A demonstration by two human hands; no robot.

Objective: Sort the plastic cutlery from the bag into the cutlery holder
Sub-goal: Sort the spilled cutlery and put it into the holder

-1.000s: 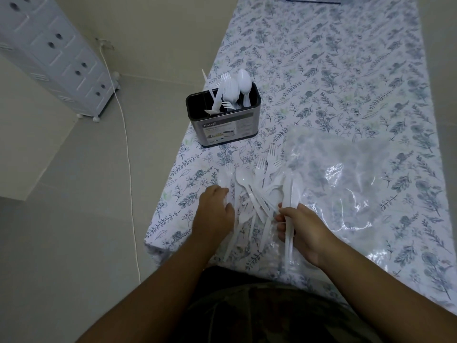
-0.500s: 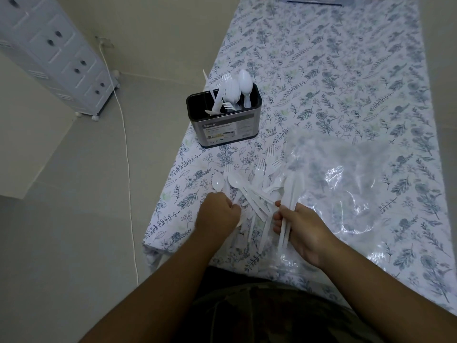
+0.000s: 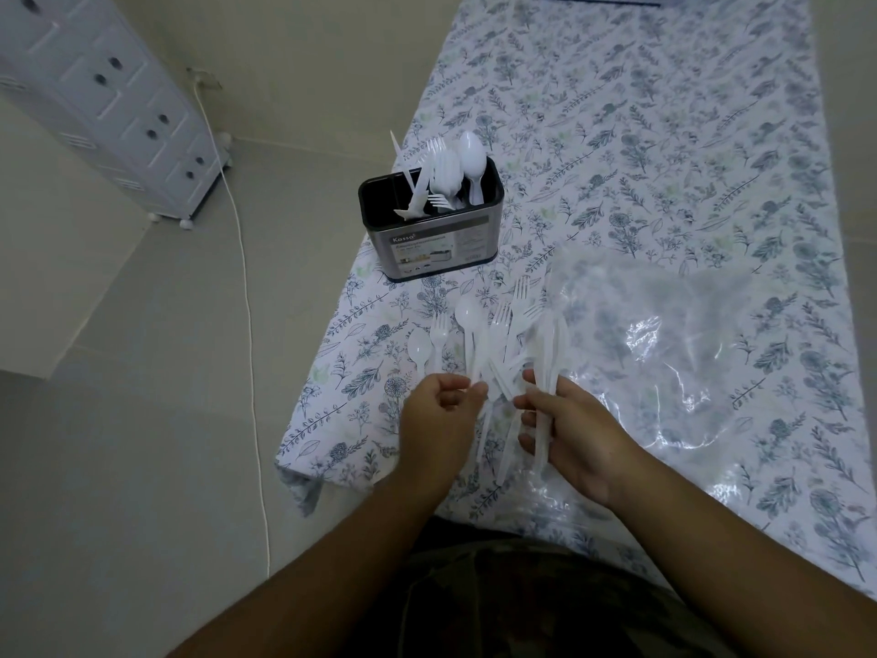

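I have my right hand [image 3: 564, 429] wrapped around a bundle of white plastic knives [image 3: 548, 368], and my left hand [image 3: 441, 415] pinching the handle of a white plastic spoon [image 3: 470, 320] from the loose pile on the counter [image 3: 664, 159]. I judge it best to lift one kind at a time, clear of the tangled forks [image 3: 515, 315]. The cutlery holder [image 3: 429, 230] stands well beyond my left hand; the clear bag [image 3: 664, 349] lies just right of the pile.
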